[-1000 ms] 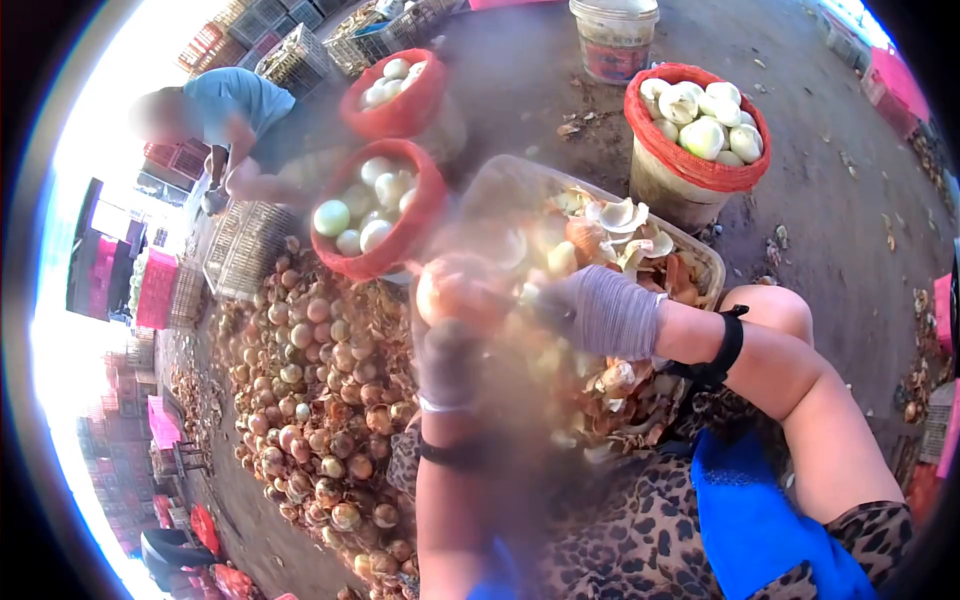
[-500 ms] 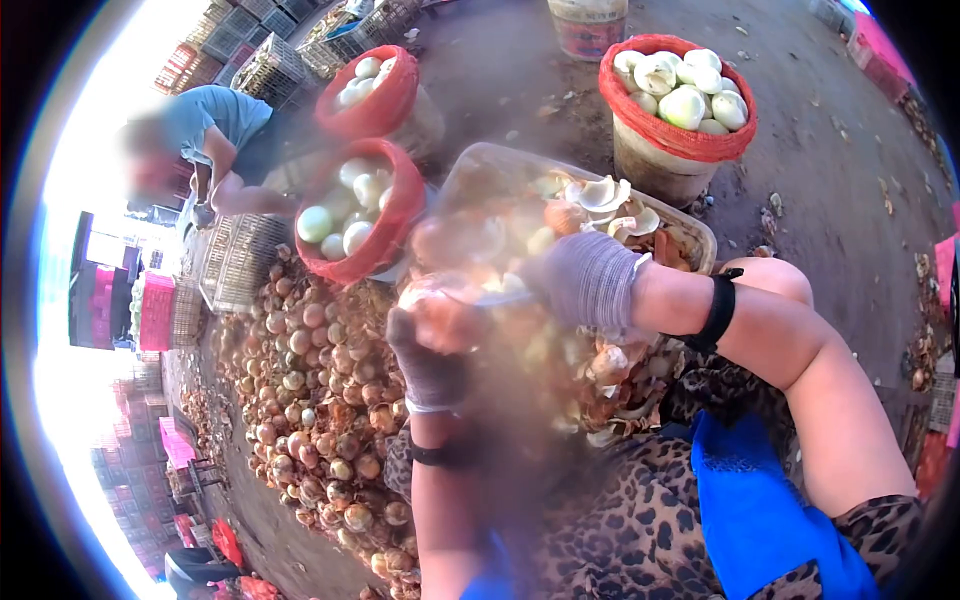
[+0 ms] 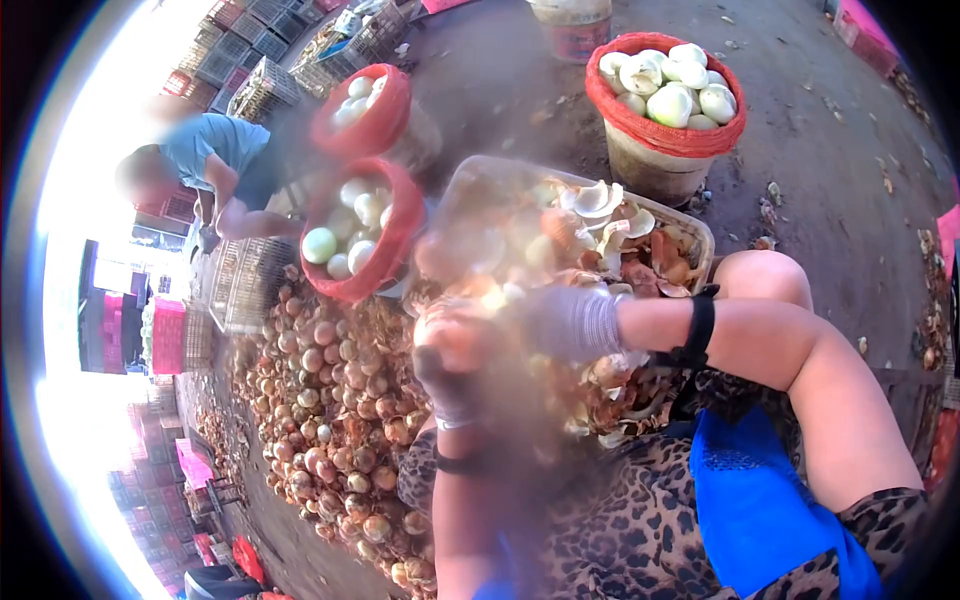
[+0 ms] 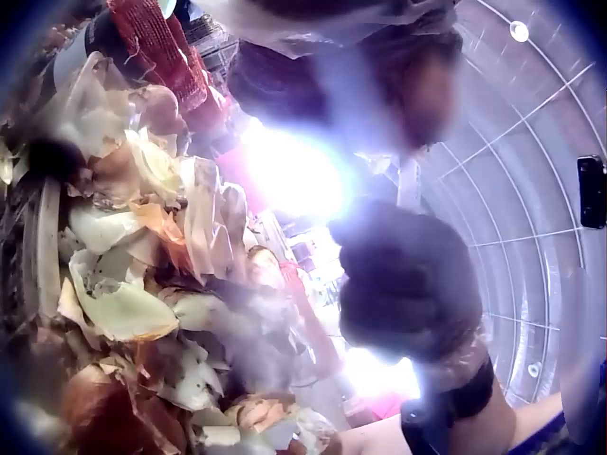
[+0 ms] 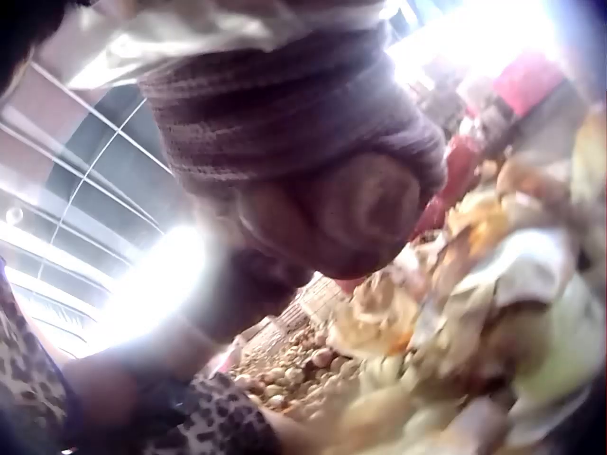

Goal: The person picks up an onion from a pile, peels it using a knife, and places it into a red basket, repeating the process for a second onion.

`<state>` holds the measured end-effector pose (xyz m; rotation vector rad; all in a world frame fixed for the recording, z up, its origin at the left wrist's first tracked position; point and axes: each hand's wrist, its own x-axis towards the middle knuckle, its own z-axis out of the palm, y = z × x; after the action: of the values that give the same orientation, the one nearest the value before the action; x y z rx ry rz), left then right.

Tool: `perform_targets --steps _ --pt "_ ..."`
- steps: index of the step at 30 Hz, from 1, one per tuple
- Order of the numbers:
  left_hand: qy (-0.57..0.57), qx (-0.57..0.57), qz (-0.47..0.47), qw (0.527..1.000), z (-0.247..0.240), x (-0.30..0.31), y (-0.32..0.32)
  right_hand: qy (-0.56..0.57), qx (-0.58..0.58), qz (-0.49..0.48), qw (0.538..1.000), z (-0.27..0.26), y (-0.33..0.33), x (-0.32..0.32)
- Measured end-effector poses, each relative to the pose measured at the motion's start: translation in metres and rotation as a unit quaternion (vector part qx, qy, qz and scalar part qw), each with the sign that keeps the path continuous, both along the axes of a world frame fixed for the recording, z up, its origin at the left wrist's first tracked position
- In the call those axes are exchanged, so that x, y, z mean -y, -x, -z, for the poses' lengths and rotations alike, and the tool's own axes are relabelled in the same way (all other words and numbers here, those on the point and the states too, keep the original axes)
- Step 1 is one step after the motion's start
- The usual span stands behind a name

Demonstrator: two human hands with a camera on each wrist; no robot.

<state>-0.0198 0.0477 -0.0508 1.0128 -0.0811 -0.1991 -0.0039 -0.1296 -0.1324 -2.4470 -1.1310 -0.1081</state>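
Observation:
In the head view my gloved left hand (image 3: 447, 385) grips a brown-skinned onion (image 3: 452, 330) at the near left corner of a clear plastic tub (image 3: 705, 265). My gloved right hand (image 3: 572, 320) is close beside the onion, over the tub, its fingertips lost in blur. Onion peels (image 3: 600, 200) fill much of the tub. From the left wrist, the right hand (image 4: 408, 284) appears dark, with its fingers bent; I cannot tell what it holds. The right wrist view shows the right hand's knitted glove (image 5: 275, 123) above loose peels (image 5: 522, 265).
A large heap of unpeeled onions (image 3: 340, 400) lies left of the tub. Peeled onions fill a red-rimmed bucket (image 3: 660, 170) behind it and two red-netted containers (image 3: 385, 265) at left. Another person (image 3: 215, 165) bends near plastic crates (image 3: 250, 285).
The head view has shifted slightly. My right hand has come down and left, closer to the onion. The left hand keeps its grip on the onion throughout.

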Motion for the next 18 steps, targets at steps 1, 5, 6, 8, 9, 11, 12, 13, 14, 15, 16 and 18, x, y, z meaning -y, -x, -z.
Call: perform_targets --steps 1,5,6,8,9,11,12,13,14,15,16,18 --pt "-0.056 -0.003 -0.069 0.996 -0.001 0.004 0.002 -0.011 0.000 -0.026 1.000 0.004 0.004 -0.002" --pt "-0.011 0.011 0.001 1.000 0.006 -0.005 0.001 0.078 -0.088 -0.035 0.992 -0.076 0.030 0.003" --pt "0.009 0.018 0.041 0.999 0.012 -0.011 -0.003 0.062 -0.094 -0.009 0.994 -0.078 0.029 0.008" --pt "0.049 0.035 0.118 0.991 0.031 -0.031 -0.015 0.029 -0.103 0.042 0.993 -0.083 0.022 0.019" --pt "0.072 0.040 0.132 0.988 0.013 -0.020 -0.010 0.012 -0.107 0.066 0.992 -0.086 0.019 0.022" --pt "0.079 0.066 0.141 0.985 0.000 0.000 -0.003 -0.108 -0.114 0.122 0.980 -0.093 0.017 0.024" --pt "0.063 0.088 0.134 0.985 0.004 0.006 -0.003 -0.210 -0.116 0.153 0.959 -0.097 0.019 0.023" --pt "0.046 0.109 0.125 0.985 0.008 0.011 -0.003 -0.227 -0.099 0.169 0.954 -0.102 0.020 0.026" --pt "-0.132 0.120 0.041 0.983 0.012 0.012 0.009 -0.244 -0.081 0.184 0.949 -0.112 0.022 0.028" --pt "-0.172 0.101 0.035 0.979 0.017 0.013 0.011 -0.261 -0.063 0.199 0.942 -0.123 0.023 0.031" --pt "-0.211 0.081 0.030 0.974 0.021 0.015 0.014 -0.266 -0.042 0.189 0.944 -0.114 0.019 0.030" --pt "-0.016 -0.022 0.166 0.986 0.026 0.004 0.001 -0.338 -0.126 0.190 0.913 -0.108 0.016 0.030"
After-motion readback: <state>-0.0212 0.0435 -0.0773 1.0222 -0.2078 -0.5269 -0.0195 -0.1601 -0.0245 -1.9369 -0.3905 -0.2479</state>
